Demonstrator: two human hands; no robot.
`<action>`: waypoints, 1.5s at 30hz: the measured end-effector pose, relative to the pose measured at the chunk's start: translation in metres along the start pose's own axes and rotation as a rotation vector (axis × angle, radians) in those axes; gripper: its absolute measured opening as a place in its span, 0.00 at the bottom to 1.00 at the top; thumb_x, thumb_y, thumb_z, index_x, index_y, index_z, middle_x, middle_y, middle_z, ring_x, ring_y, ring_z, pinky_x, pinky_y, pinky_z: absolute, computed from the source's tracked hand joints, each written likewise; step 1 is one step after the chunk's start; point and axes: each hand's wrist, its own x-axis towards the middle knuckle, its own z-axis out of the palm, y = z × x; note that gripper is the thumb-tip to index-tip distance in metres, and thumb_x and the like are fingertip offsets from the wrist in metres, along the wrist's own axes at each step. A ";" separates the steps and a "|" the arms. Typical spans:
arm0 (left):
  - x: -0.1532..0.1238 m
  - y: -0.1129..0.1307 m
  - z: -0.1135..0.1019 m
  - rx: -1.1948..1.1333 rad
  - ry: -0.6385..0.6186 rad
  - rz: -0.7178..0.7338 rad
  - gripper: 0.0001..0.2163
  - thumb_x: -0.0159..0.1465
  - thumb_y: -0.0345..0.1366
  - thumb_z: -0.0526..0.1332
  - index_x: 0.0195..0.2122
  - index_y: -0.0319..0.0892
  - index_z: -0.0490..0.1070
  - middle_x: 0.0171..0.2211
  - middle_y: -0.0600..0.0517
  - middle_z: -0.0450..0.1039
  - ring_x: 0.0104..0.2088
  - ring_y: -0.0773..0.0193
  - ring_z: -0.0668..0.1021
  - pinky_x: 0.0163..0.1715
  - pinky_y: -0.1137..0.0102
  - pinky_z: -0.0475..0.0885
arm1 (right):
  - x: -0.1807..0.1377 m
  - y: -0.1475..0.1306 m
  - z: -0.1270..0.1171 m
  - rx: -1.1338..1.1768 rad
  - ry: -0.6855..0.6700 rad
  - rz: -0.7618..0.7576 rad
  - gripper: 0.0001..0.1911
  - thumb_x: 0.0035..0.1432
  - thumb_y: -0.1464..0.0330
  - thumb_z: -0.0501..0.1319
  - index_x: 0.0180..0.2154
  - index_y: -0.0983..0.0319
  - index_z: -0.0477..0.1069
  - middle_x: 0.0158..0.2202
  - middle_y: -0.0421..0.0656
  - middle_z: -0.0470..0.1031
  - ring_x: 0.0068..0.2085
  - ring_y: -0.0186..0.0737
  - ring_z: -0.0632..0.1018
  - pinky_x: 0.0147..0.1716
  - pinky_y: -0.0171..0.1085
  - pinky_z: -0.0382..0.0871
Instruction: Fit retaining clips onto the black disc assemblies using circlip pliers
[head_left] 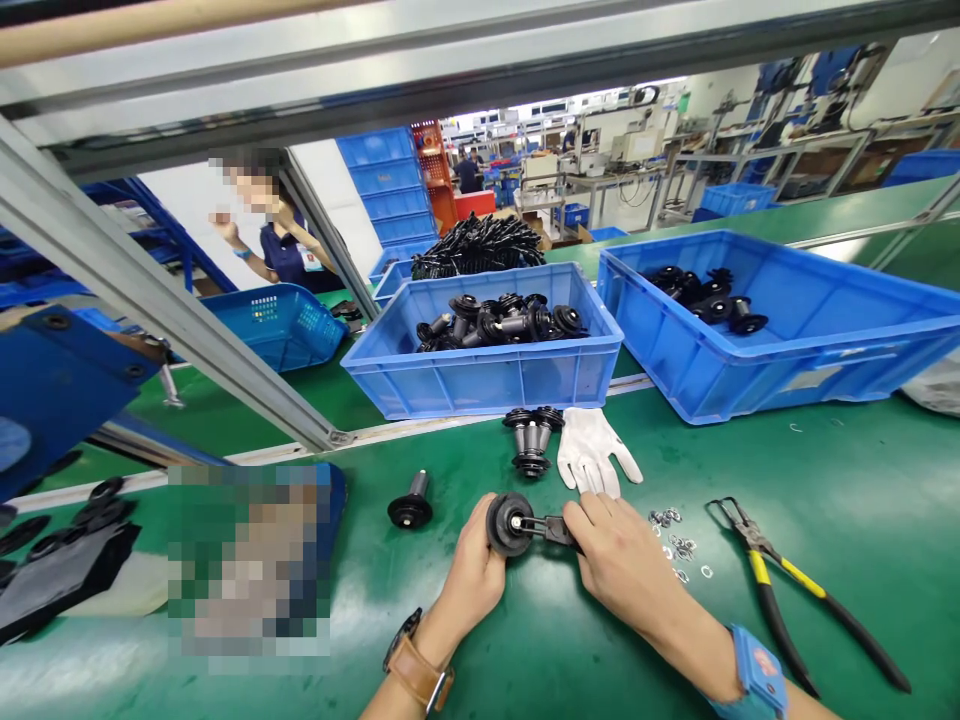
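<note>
My left hand [480, 560] is closed around a black flanged roller [504, 540], its round face and pale shaft end turned up. My right hand [611, 550] grips a dark tool with two thin prongs [556, 530], and the prongs meet the shaft end at the roller's centre. To the left another flanged roller [411, 508] stands on its wide flange. Behind my hands sits a small cluster of rollers [531, 445] beside a white glove [596, 450]. Small metal retaining rings [681, 547] lie scattered right of my right hand, with yellow-and-black circlip pliers [772, 560] beyond them.
A blue bin [480, 375] full of rollers and a larger blue bin [750, 375] with several more stand at the back. A metal frame post [202, 340] slants at left. Dark flat parts [67, 570] lie on the left. Another person [289, 250] is across the bench.
</note>
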 end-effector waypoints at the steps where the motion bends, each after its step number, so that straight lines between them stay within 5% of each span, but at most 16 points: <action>1: 0.001 0.001 0.001 0.014 0.034 0.002 0.16 0.63 0.23 0.53 0.48 0.41 0.73 0.43 0.45 0.77 0.43 0.56 0.78 0.46 0.61 0.75 | -0.001 -0.002 0.001 0.013 0.002 0.016 0.12 0.53 0.82 0.53 0.33 0.59 0.65 0.31 0.42 0.65 0.33 0.43 0.63 0.33 0.39 0.51; 6: 0.004 0.011 0.001 0.055 0.151 -0.038 0.13 0.63 0.23 0.54 0.45 0.42 0.72 0.39 0.48 0.76 0.40 0.59 0.77 0.41 0.67 0.72 | -0.004 -0.010 0.005 0.108 0.023 0.110 0.12 0.51 0.81 0.54 0.33 0.59 0.64 0.31 0.41 0.65 0.33 0.42 0.64 0.33 0.39 0.52; 20: 0.007 0.013 -0.002 -0.041 -0.119 -0.131 0.09 0.60 0.23 0.55 0.36 0.42 0.71 0.34 0.49 0.74 0.35 0.61 0.74 0.38 0.68 0.70 | -0.003 0.001 0.004 0.116 0.094 -0.025 0.13 0.49 0.82 0.53 0.32 0.58 0.62 0.30 0.40 0.64 0.32 0.42 0.63 0.33 0.39 0.51; 28: -0.002 0.006 0.009 -0.056 0.129 -0.119 0.12 0.59 0.23 0.54 0.41 0.41 0.72 0.38 0.47 0.76 0.39 0.58 0.77 0.43 0.64 0.74 | -0.008 -0.026 0.005 0.111 0.053 0.136 0.13 0.51 0.81 0.55 0.33 0.58 0.63 0.31 0.41 0.65 0.33 0.43 0.64 0.34 0.40 0.53; 45: -0.005 -0.003 0.010 -0.105 0.083 -0.192 0.07 0.63 0.31 0.57 0.39 0.40 0.73 0.36 0.47 0.77 0.38 0.57 0.78 0.46 0.60 0.75 | -0.009 -0.032 0.001 0.043 0.080 0.143 0.13 0.50 0.81 0.56 0.33 0.58 0.64 0.30 0.42 0.64 0.32 0.45 0.61 0.34 0.42 0.50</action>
